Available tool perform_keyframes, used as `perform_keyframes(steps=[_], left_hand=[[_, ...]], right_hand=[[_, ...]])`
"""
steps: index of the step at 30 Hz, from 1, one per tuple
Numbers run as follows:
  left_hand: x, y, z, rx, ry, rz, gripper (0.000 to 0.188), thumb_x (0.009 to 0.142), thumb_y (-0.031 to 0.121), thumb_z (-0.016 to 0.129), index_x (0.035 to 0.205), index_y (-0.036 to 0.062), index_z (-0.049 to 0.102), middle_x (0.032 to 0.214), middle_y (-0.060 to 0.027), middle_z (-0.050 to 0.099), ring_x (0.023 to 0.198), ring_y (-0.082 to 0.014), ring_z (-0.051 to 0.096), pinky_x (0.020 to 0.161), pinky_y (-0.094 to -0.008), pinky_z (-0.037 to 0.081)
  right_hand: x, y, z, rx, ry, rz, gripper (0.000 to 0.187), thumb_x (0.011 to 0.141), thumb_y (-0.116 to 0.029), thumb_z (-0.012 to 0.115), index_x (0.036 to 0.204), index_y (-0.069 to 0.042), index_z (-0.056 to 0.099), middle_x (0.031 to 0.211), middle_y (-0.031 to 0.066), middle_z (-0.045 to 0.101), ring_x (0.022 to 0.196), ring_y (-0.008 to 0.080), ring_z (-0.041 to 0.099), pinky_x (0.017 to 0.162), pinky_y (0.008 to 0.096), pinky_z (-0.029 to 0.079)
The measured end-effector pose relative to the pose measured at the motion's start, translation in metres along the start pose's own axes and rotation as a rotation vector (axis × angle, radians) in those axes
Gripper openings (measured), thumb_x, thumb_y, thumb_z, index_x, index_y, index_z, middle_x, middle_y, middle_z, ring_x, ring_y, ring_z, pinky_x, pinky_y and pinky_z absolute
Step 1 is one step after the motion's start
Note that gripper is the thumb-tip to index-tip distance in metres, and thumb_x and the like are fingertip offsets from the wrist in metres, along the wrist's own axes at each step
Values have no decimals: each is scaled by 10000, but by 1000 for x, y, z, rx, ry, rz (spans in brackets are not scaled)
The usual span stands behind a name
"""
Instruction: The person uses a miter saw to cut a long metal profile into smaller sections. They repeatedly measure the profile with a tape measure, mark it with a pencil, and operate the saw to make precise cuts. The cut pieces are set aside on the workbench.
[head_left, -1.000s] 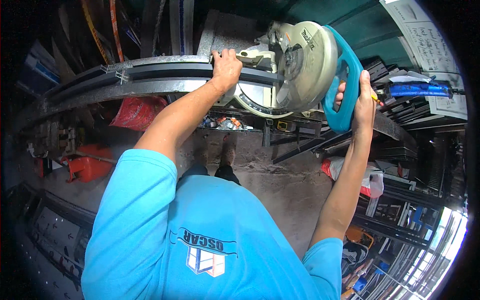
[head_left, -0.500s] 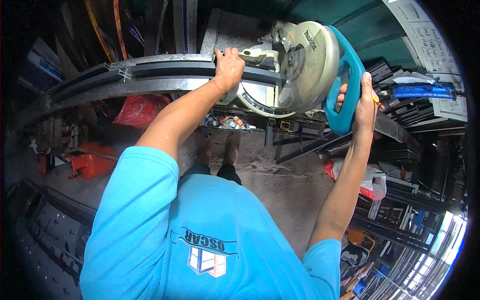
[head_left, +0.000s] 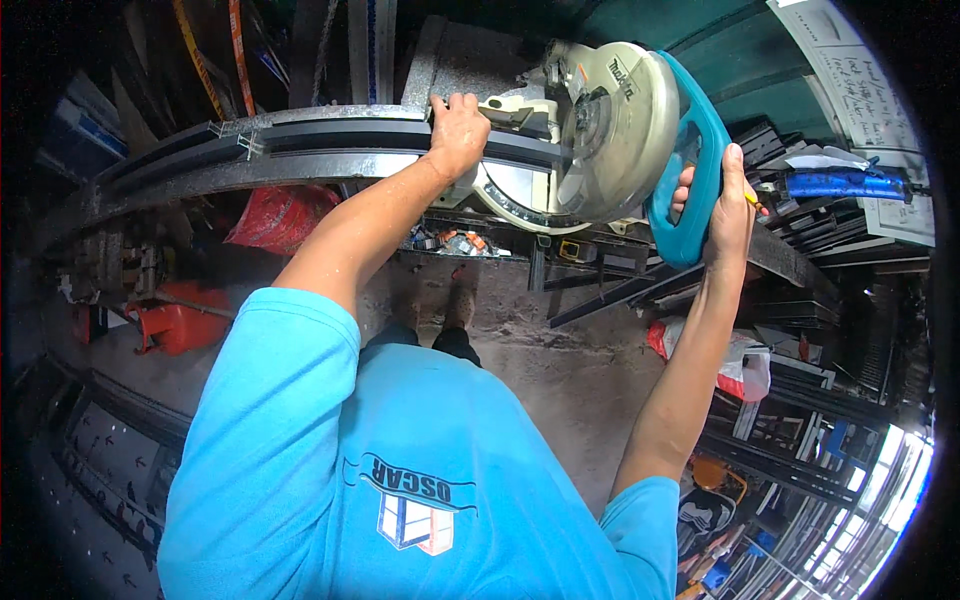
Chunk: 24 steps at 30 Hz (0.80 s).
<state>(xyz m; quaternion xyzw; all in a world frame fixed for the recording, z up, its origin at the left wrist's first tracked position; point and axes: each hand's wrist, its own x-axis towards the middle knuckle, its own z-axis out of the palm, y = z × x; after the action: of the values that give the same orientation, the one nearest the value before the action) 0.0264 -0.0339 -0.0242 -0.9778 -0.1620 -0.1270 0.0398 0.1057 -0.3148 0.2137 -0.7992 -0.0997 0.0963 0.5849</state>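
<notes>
A miter saw with a pale blade guard and a teal loop handle stands at the far side. My right hand is wrapped round the handle's outer side, and a thin yellow-tipped stick pokes out beside its fingers. Across the saw's bed runs a long dark metal profile, its right end reaching the guard. My left hand is closed over the profile just left of the guard, pressing it down. The blade itself is hidden by the guard.
A long metal rail support extends left from the saw. Below it are a red bag and an orange-red container. Dark metal lengths lie stacked at right, near a blue tool and a white-and-red bag.
</notes>
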Motion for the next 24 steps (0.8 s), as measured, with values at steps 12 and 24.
perform_keyframes(steps=[12,24], left_hand=[[0,0,0,10,18,0,168,764,126,707,901,62,782,1057,-111,617,1060,-300,581,961,-594,383],[-1,0,-9,-41,-67,6,244,823,133,670,1008,9,768,1086,-113,623,1101,-303,568,1043,-639,335]], right_hand=[[2,-1,0,44,-11,14,652,1026,-625,478,807,-33,641,656,76,630,527,150,610,497,290,525],[-2,6,-1,22,10,-25,643,1011,-628,508,885,-11,642,734,96,659,567,155,644,519,309,548]])
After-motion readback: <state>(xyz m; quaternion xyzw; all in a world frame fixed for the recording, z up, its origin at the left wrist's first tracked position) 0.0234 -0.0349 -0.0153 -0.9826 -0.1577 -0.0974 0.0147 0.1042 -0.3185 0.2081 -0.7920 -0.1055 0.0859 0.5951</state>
